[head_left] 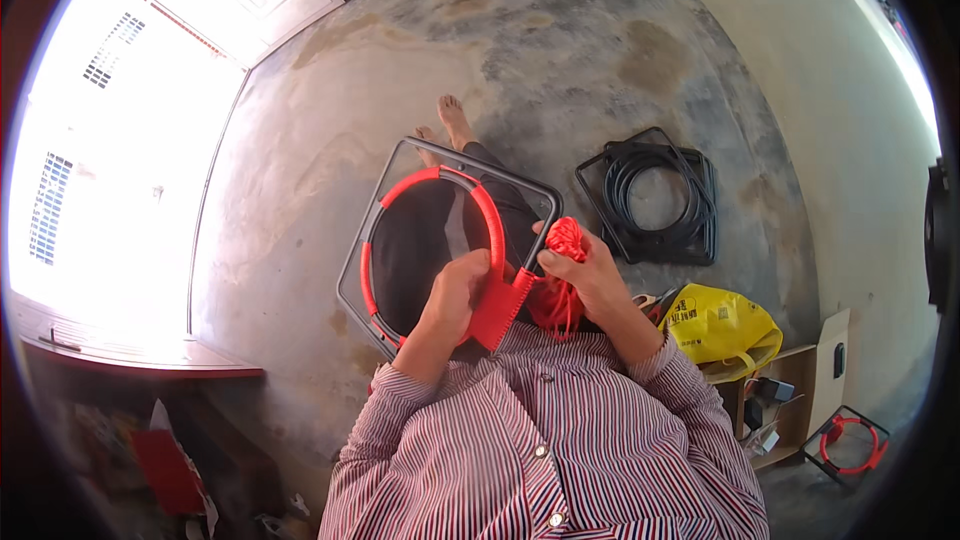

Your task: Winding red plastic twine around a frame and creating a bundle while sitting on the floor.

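Note:
A dark metal frame [552, 198] with a round ring inside rests tilted over my lap. Several stretches of the ring are covered in red wrapping [489, 212], and black metal shows between them. A red woven panel [496, 312] fills the space between the ring and the frame's near right side. My left hand [458, 292] is closed on the ring beside that panel. In my right hand [597, 275] is a bundle of red cord [566, 238], held close to the frame's right corner. Loose red strands hang below the bundle, in front of my striped shirt.
Black frames with rings [705, 198] lie stacked on the concrete floor to the right. Nearer are a yellow bag [725, 328] and an open cardboard box [797, 405] holding small items. Another frame with a red ring [833, 428] sits at far right. A red-edged table [150, 365] stands left.

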`<state>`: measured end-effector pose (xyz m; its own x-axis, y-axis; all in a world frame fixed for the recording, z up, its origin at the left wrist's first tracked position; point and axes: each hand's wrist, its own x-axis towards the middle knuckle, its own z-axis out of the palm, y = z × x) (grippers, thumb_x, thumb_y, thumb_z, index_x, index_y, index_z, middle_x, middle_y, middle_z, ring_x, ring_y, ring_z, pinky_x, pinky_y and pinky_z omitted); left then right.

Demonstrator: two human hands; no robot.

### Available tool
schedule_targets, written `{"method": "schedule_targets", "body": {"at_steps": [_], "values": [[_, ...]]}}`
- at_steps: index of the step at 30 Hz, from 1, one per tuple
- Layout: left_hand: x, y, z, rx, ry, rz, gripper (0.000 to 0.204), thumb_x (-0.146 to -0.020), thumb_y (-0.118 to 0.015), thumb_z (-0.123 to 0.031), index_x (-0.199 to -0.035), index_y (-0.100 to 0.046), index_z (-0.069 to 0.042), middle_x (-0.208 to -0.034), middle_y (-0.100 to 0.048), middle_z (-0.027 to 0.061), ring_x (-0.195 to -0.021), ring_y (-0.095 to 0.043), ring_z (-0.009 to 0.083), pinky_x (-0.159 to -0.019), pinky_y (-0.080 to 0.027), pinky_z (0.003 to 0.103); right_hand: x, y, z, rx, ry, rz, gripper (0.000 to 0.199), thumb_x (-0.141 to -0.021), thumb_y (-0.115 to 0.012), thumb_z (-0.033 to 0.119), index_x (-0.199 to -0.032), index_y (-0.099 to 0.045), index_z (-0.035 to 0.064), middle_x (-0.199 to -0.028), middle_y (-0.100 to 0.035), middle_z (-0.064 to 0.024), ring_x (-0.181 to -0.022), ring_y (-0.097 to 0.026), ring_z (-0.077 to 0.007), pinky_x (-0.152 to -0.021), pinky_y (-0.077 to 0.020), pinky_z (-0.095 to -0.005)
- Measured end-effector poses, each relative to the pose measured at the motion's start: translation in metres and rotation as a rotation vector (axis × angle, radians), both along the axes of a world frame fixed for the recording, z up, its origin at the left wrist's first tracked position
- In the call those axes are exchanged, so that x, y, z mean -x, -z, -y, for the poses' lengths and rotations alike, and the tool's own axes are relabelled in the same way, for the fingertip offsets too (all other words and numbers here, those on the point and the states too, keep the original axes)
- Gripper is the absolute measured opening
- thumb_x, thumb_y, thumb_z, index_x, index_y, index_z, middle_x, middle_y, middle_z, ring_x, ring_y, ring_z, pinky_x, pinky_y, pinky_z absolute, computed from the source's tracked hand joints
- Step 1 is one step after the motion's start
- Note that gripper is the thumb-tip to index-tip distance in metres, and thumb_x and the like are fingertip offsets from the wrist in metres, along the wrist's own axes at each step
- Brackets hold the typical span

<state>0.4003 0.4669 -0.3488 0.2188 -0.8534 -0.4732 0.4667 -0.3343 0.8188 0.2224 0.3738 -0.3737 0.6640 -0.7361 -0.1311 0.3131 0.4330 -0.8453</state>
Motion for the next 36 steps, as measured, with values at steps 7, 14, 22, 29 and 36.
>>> {"method": "schedule_targets", "body": {"at_steps": [7, 14, 22, 29, 36], "values": [[-0.007, 0.005, -0.003, 0.045, 0.012, 0.06, 0.013, -0.089, -0.056, -0.014, -0.087, -0.061, -0.002, -0.081, -0.064, 0.0044, -0.075, -0.062, 0.0113, -0.071, -0.051, 0.025, -0.02, 0.009, -0.009, 0.041, -0.002, -0.012, 0.025, -0.081, -0.076, 0.007, -0.102, -0.064, 0.0013, -0.086, -0.065, -0.0001, -0.077, -0.062, -0.0063, -0.071, -0.05, -0.0213], [-0.016, 0.01, -0.02, 0.1, 0.146, 0.257, 0.017, -0.084, -0.057, -0.011, -0.097, -0.059, 0.0, -0.087, -0.062, 0.003, -0.076, -0.06, 0.0128, -0.07, -0.047, 0.026, -0.022, 0.006, -0.016, 0.094, -0.014, -0.019, 0.021, -0.082, -0.075, 0.006, -0.099, -0.063, 0.0015, -0.082, -0.064, 0.0016, -0.074, -0.059, -0.0047, -0.069, -0.0485, -0.0203], [-0.02, -0.027, -0.031, 0.069, 0.376, 0.939, 0.03, -0.084, -0.057, -0.007, -0.11, -0.052, 0.007, -0.077, -0.06, 0.0107, -0.073, -0.062, 0.0148, -0.066, -0.047, 0.03, -0.031, -0.011, -0.024, 0.096, 0.051, -0.099, 0.022, -0.082, -0.076, 0.01, -0.099, -0.063, 0.002, -0.084, -0.063, 0.0018, -0.076, -0.058, -0.0047, -0.07, -0.048, -0.0213], [-0.045, -0.055, -0.012, 0.263, 0.305, 1.156, 0.031, -0.079, -0.053, -0.008, -0.107, -0.051, 0.006, -0.064, -0.057, 0.0185, -0.058, -0.064, 0.0304, -0.055, -0.047, 0.037, -0.055, -0.048, -0.027, 0.211, 0.153, -0.124, 0.026, -0.083, -0.077, 0.013, -0.101, -0.063, 0.0015, -0.085, -0.063, 0.0019, -0.079, -0.058, -0.0049, -0.071, -0.0476, -0.0218], [-0.062, -0.081, 0.066, 0.508, 0.1, 0.944, 0.028, -0.079, -0.05, -0.01, -0.104, -0.053, 0.003, -0.063, -0.058, 0.0158, -0.055, -0.06, 0.0301, -0.055, -0.046, 0.037, -0.048, -0.062, -0.016, 0.272, 0.149, -0.245, 0.024, -0.078, -0.081, 0.013, -0.09, -0.063, 0.0037, -0.079, -0.06, 0.0049, -0.072, -0.053, -0.0036, -0.065, -0.0457, -0.022]]}}
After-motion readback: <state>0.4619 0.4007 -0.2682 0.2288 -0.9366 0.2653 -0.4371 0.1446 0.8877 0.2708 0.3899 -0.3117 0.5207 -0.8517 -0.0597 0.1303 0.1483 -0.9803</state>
